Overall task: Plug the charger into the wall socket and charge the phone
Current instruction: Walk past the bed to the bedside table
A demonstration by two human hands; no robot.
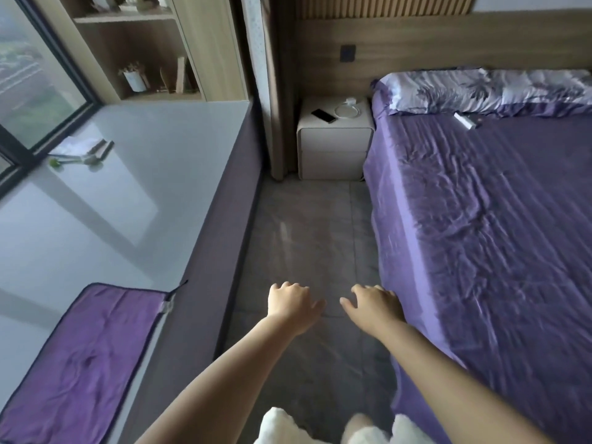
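Observation:
A black phone (pixel 324 116) lies on a white nightstand (pixel 333 145) at the far end of the aisle. Beside it rests a white charger (pixel 351 101) with its coiled white cable (pixel 346 111). A dark wall socket (pixel 347 54) sits in the wooden panel above the nightstand. My left hand (pixel 290 302) and my right hand (pixel 374 304) are stretched out over the floor, far from the nightstand. Both are empty with fingers loosely spread.
A bed with a purple sheet (pixel 487 219) fills the right side, with a small white object (pixel 465 120) near the pillow (pixel 480 89). On the left runs a grey window bench (pixel 96 203) with a purple cushion (pixel 83 357). A narrow tiled aisle (pixel 307 238) leads to the nightstand.

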